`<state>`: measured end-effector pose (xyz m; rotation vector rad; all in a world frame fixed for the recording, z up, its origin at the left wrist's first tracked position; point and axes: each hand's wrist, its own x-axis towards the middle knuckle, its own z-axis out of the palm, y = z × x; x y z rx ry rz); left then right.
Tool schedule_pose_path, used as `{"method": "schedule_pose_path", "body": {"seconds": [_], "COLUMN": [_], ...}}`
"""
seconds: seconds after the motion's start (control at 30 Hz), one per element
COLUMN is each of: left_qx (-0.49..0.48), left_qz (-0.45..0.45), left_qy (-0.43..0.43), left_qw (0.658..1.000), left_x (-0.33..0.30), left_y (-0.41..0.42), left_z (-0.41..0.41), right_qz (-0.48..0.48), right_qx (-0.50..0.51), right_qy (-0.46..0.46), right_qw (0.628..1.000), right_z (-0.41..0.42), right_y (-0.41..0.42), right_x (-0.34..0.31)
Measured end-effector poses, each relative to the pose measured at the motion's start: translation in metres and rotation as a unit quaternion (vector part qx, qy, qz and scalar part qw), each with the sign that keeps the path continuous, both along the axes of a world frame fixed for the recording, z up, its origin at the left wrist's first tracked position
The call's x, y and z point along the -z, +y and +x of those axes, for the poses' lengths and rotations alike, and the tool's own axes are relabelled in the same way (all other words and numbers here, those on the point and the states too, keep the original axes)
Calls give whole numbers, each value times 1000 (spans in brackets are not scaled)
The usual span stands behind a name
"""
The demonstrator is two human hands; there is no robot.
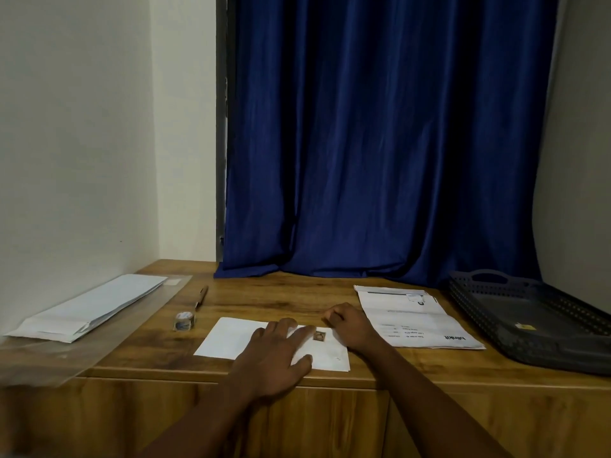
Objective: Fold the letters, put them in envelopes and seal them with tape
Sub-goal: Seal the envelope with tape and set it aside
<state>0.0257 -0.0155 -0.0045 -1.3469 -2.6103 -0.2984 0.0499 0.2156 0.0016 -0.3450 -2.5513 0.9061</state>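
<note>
Your left hand (pixel 276 355) lay flat on the white envelope (pixel 231 338), fingers straight and spread, pressing it down against the wooden table (pixel 297 302) near the front edge. Your right hand (pixel 350 328) rested on the envelope's right end with its fingers curled under; whether they pinched anything could not be told from this view. Between the two hands a small brown stamp-like patch (pixel 319 336) sat on the envelope, just beside your left fingertips (pixel 305 330).

Just left of the envelope stood a small roll of tape (pixel 183 320), apart from it, and beyond the roll a pen (pixel 201 297) lay pointing toward the back. To the right, a printed letter (pixel 406 317), unfolded, lay flat, touching or nearly touching your right wrist. Farther right sat a dark plastic tray (pixel 542 322) with perforated walls. At the far left a stack of white envelopes (pixel 89 307) lay on a clear plastic sleeve (pixel 99 345). A blue curtain (pixel 390 133) hung behind the table.
</note>
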Motion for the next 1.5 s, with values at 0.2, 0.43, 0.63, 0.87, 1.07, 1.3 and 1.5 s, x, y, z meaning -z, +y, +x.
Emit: {"method": "schedule_pose_path", "body": {"seconds": [0.2,0.43,0.63,0.87,1.07,1.3,1.5], "left_qx": [-40,-35,-42,-62,-90,-17,42], "left_qz": [54,78,110,150,278,201,138], "left_qy": [-10,19,44,46,-52,-67,-72], "left_qw": [998,996,992,986,955,977,987], "left_x": [-1,1,7,10,5,-1,-12], "left_y": [-1,-3,-2,1,2,26,107], "left_z": [7,7,4,5,7,11,38], "right_qz": [-22,85,134,-19,-132,-161,-122], "right_qx": [-66,-98,-92,-84,-102,-11,169], "right_qy": [-63,-206,-283,-327,-185,-37,117], "right_qw": [996,970,945,941,968,986,971], "right_z": [7,-15,-15,0,48,129,189], "right_y": [-9,-28,-23,-6,21,91,180], "right_x": [-23,-58,-87,-97,-101,-121,-142]}}
